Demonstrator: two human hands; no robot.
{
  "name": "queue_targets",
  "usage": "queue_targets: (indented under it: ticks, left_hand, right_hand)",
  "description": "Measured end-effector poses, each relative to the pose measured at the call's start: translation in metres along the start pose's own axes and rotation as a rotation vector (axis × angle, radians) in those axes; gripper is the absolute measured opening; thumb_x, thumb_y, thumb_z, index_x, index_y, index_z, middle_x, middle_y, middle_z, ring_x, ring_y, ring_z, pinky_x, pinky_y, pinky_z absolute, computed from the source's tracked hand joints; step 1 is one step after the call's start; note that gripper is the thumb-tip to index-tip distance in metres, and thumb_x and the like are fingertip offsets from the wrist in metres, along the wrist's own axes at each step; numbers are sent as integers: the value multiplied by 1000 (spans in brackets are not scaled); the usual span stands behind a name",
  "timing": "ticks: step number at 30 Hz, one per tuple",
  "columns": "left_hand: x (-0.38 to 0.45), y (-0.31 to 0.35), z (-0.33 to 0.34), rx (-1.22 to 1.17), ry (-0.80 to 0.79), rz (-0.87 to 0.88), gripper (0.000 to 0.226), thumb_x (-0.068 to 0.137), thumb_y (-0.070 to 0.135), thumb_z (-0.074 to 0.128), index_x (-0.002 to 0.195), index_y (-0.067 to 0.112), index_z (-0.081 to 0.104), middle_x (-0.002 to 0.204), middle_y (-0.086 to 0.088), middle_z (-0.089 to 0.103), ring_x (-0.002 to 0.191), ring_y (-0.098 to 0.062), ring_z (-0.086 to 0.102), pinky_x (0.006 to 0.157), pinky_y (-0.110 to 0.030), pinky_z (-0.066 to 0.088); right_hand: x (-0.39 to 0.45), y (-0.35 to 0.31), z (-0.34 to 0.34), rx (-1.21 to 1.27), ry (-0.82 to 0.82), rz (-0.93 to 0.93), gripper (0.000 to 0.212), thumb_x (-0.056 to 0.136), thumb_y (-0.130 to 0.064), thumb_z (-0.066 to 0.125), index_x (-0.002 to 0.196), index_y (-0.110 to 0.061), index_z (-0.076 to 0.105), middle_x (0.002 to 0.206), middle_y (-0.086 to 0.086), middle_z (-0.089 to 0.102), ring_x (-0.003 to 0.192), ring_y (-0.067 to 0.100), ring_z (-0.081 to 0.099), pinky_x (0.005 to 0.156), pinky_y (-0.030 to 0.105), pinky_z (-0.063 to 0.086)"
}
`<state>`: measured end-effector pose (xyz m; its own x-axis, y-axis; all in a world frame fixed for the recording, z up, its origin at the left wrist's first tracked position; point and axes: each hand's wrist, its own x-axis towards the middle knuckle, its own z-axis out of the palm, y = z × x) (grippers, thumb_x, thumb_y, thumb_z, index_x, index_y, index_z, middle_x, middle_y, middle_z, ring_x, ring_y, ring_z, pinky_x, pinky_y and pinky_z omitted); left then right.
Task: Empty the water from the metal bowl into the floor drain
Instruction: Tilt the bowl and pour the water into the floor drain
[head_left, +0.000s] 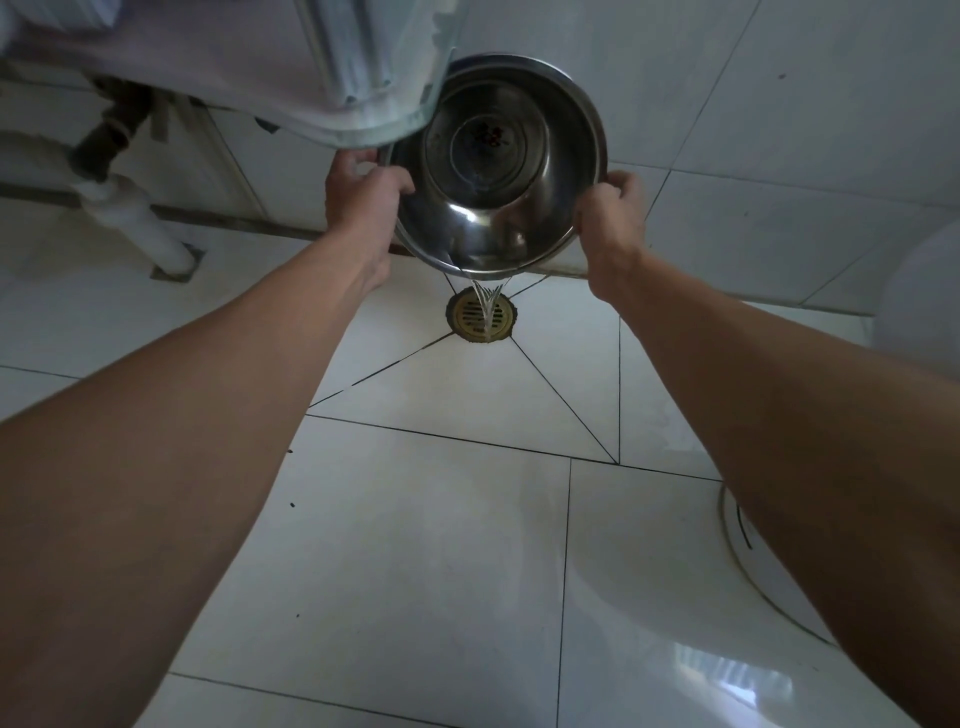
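Pouring: metal bowl tipped toward the person above the floor drain, water streaming off its near rim.
Hands: left hand and right hand clamped on opposite rims.
Handling: probably rigid, light, slippery when wet; hold the rolled rim.

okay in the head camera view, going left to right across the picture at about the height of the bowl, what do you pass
white drain pipe → left hand → metal bowl, tilted and pouring water toward the floor drain below it → right hand → white wall tiles
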<state>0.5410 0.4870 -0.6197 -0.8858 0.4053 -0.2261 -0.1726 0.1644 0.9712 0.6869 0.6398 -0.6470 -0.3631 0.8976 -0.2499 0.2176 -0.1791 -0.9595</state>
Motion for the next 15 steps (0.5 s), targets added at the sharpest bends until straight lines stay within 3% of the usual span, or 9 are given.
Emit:
queue_targets:
  ticks: [3, 11, 15]
  left_hand:
    - [-2, 2, 0, 17, 1, -4, 39, 77, 6, 60, 113, 19, 59, 119, -6, 67, 113, -24, 63, 102, -46, 53]
    - [-4, 5, -2, 28, 22, 3, 51, 73, 5, 61, 124, 13, 58, 125, -8, 65, 117, -24, 60, 106, -47, 50]
    - [-3, 5, -2, 31, 20, 11, 56, 70, 6, 61, 126, 12, 58, 126, -9, 64, 112, -21, 59, 98, -39, 52]
  right_hand:
    - [-1, -2, -1, 12, -6, -5, 37, 89, -2, 47, 121, -20, 46, 97, -2, 57, 86, 11, 55, 73, 26, 46]
    - [-2, -5, -2, 23, -22, -16, 42, 91, 0, 48, 130, -14, 45, 100, -2, 55, 88, 12, 54, 77, 28, 49]
    - [-2, -5, -2, 21, -20, -21, 45, 89, 0, 48, 133, -12, 46, 97, -1, 54, 83, 11, 51, 72, 27, 45]
